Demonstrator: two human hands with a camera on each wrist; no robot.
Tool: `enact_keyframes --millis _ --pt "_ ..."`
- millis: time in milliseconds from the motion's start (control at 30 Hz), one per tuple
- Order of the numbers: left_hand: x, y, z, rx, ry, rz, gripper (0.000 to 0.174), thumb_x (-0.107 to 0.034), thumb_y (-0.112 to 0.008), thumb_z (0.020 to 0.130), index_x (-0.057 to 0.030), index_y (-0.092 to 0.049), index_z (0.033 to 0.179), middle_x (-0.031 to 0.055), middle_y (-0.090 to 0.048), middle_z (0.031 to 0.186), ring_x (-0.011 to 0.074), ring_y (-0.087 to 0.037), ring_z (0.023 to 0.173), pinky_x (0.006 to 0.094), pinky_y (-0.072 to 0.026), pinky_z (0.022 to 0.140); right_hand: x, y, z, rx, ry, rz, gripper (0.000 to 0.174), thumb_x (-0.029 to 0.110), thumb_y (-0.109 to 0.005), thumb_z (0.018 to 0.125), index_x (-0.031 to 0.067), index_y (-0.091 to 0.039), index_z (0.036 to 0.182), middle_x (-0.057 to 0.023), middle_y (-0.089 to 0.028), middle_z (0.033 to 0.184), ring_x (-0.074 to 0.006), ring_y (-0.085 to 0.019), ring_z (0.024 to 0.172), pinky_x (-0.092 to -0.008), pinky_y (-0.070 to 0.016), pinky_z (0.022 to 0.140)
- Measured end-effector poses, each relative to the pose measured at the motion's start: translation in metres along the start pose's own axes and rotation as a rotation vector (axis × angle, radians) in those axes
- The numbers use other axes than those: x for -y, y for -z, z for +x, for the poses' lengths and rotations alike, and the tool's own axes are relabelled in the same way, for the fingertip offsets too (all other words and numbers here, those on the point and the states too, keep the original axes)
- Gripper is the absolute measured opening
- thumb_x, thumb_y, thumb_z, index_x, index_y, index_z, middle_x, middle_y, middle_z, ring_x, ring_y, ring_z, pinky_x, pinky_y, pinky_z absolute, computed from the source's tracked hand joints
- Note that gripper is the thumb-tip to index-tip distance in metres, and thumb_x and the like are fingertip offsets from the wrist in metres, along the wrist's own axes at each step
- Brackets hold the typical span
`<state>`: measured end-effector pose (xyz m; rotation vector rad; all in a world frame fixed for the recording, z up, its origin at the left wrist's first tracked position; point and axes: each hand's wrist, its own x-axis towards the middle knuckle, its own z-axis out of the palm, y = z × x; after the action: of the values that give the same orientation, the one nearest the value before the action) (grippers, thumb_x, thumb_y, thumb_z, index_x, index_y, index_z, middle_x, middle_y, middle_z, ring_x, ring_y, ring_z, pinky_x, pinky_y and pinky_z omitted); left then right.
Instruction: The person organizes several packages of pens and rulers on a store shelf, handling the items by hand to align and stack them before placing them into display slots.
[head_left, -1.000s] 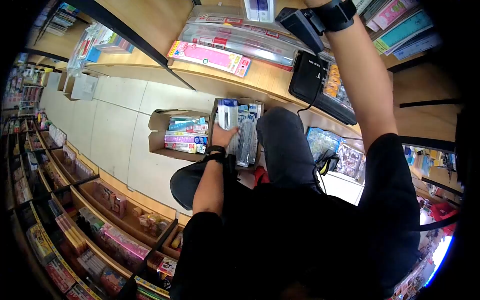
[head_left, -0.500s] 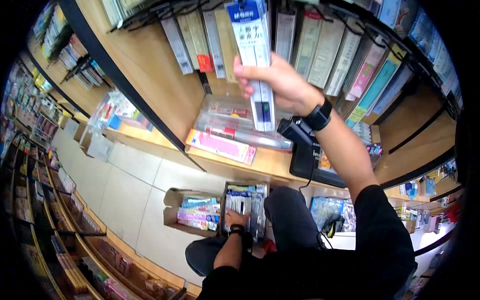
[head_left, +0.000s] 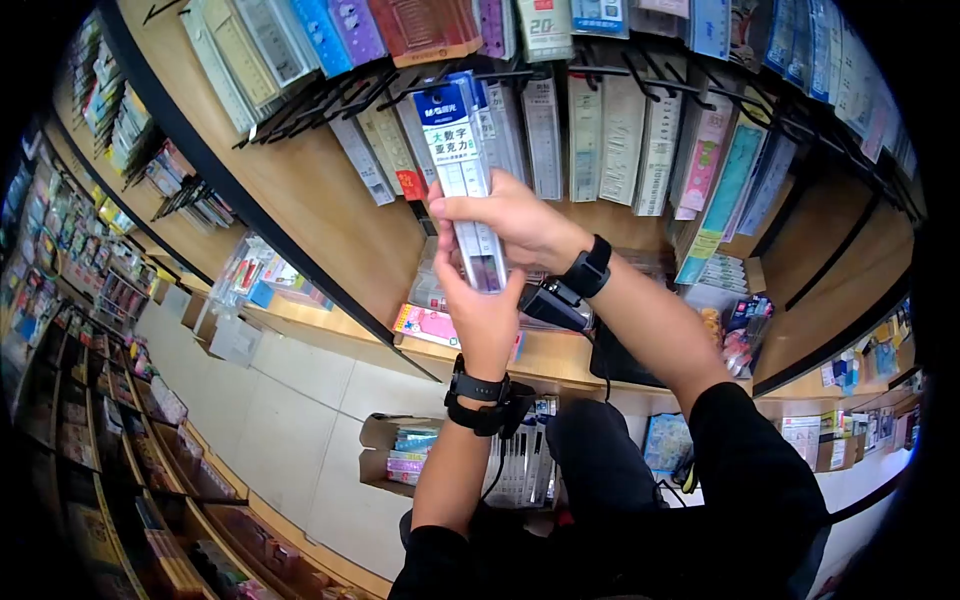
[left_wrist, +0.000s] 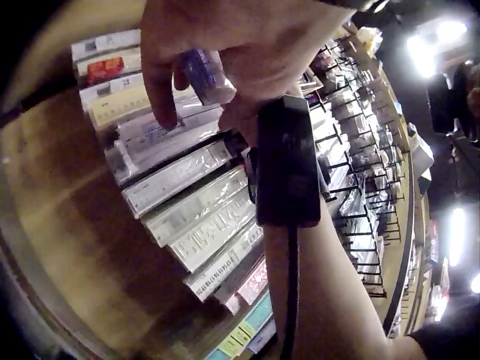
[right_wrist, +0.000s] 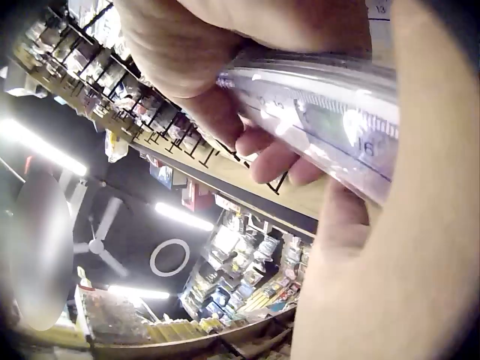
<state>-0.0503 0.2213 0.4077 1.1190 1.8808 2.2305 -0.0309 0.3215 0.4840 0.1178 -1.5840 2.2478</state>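
Observation:
A thin bundle of packaged clear rulers point(head_left: 462, 180) with a blue and white header stands nearly upright in front of the shelf. My right hand point(head_left: 530, 222) grips it around the middle, thumb across the front. Lower down, my left hand point(head_left: 482, 318) holds the bottom end between thumb and fingers. Ruler markings and layered plastic edges of the bundle point(right_wrist: 322, 120) show up close in the right wrist view. From the left wrist, only a short end of the bundle point(left_wrist: 206, 79) appears beside the fingers.
Packaged rulers point(head_left: 600, 140) hang in rows on black hooks just behind the hands. Below, a wooden shelf point(head_left: 560, 352) carries more flat packs. An open cardboard box point(head_left: 378, 455) of stationery sits on the floor beside another holding clear rulers point(head_left: 525, 465).
My left hand has risen from the floor box to the bundle's lower end. The right hand, out of view at first, now holds the bundle lower and nearer. The head view has tilted up.

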Motion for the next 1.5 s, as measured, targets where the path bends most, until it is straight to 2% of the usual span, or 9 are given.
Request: enact_keyframes --millis 200,267,367,567,867,1100,1200,1333,1500 --pt "0.008 0.002 0.004 0.054 0.1 0.128 0.042 -0.006 -0.069 0.074 0.003 -0.047 0.109 0.0098 -0.061 0.093 0.0185 -0.06 0.083 0.032 -0.0477 0.074 -0.004 -0.003 0.002 0.014 0.035 0.01 0.032 0.013 -0.069 0.081 -0.0018 -0.054 0.105 -0.0084 -0.062 0.082 -0.0153 -0.064 0.073 -0.027 -0.0525 0.066" --pt "0.014 -0.003 0.005 -0.047 -0.037 0.162 0.03 -0.006 -0.068 0.075 0.002 -0.049 0.096 0.0092 -0.062 0.079 0.0201 -0.06 0.07 0.0336 -0.0475 0.066 -0.007 -0.001 0.008 -0.159 0.341 -0.207 0.037 0.015 -0.067 0.083 -0.003 -0.05 0.111 -0.0098 -0.064 0.086 -0.0141 -0.064 0.077 -0.027 -0.0516 0.07" --pt "0.007 -0.004 0.003 -0.081 0.003 0.266 0.033 -0.011 -0.07 0.072 0.0024 -0.049 0.095 0.0206 -0.064 0.079 0.034 -0.063 0.072 0.0396 -0.0479 0.067 0.008 -0.006 0.011 -0.183 0.445 -0.326 0.035 0.016 -0.064 0.086 -0.0029 -0.048 0.11 -0.0093 -0.064 0.09 -0.0134 -0.064 0.078 -0.0271 -0.0509 0.07" --pt "0.003 -0.005 0.009 -0.046 -0.037 0.41 0.032 -0.012 -0.071 0.072 0.0013 -0.047 0.089 0.0215 -0.063 0.073 0.0383 -0.063 0.069 0.0429 -0.048 0.063 0.015 -0.013 0.015 -0.193 0.435 -0.317 0.024 0.014 -0.059 0.089 -0.0003 -0.048 0.105 -0.008 -0.063 0.086 -0.0126 -0.063 0.072 -0.0266 -0.0511 0.064" --pt "-0.009 0.004 0.007 0.017 0.015 0.395 0.034 -0.012 -0.071 0.075 0.0027 -0.046 0.092 0.0231 -0.062 0.078 0.0401 -0.061 0.075 0.0425 -0.0465 0.066 0.026 -0.024 0.021 -0.298 0.437 -0.199 0.027 0.023 -0.056 0.092 0.001 -0.048 0.105 -0.012 -0.063 0.084 -0.016 -0.065 0.066 -0.0284 -0.0554 0.054" --pt "-0.019 0.011 0.002 0.071 0.1 0.347 0.026 0.004 -0.061 0.071 0.003 -0.047 0.093 0.0231 -0.063 0.078 0.0381 -0.063 0.074 0.0405 -0.0481 0.067 0.032 -0.024 0.02 -0.318 0.354 -0.293 0.025 0.021 -0.052 0.094 0.0019 -0.048 0.109 -0.0154 -0.065 0.092 -0.0206 -0.067 0.075 -0.029 -0.0548 0.064" --pt "-0.014 0.013 -0.002 0.075 0.108 0.319 0.033 -0.011 -0.07 0.073 0.0015 -0.046 0.091 0.0222 -0.06 0.077 0.042 -0.059 0.076 0.0456 -0.0456 0.067 0.031 -0.025 0.019 -0.314 0.362 -0.282 0.024 0.021 -0.051 0.094 0.0014 -0.049 0.108 -0.0159 -0.065 0.093 -0.0213 -0.067 0.076 -0.0297 -0.0552 0.064" --pt "-0.014 0.014 -0.004 0.059 0.093 0.302 0.033 -0.008 -0.069 0.072 0.0019 -0.047 0.094 0.0212 -0.059 0.079 0.0407 -0.059 0.077 0.0445 -0.0457 0.068 0.031 -0.027 0.02 -0.327 0.367 -0.254 0.026 0.022 -0.051 0.094 0.0005 -0.048 0.108 -0.0156 -0.064 0.094 -0.0208 -0.066 0.073 -0.0302 -0.0553 0.063" --pt "-0.01 0.009 -0.001 -0.078 -0.019 0.261 0.044 -0.001 -0.069 0.07 0.0033 -0.048 0.108 0.0226 -0.057 0.097 0.0388 -0.058 0.09 0.0414 -0.0451 0.079 0.034 -0.03 0.02 -0.352 0.333 -0.227 0.025 0.022 -0.05 0.094 0.0005 -0.048 0.107 -0.0147 -0.064 0.094 -0.0192 -0.065 0.07 -0.0298 -0.055 0.063"
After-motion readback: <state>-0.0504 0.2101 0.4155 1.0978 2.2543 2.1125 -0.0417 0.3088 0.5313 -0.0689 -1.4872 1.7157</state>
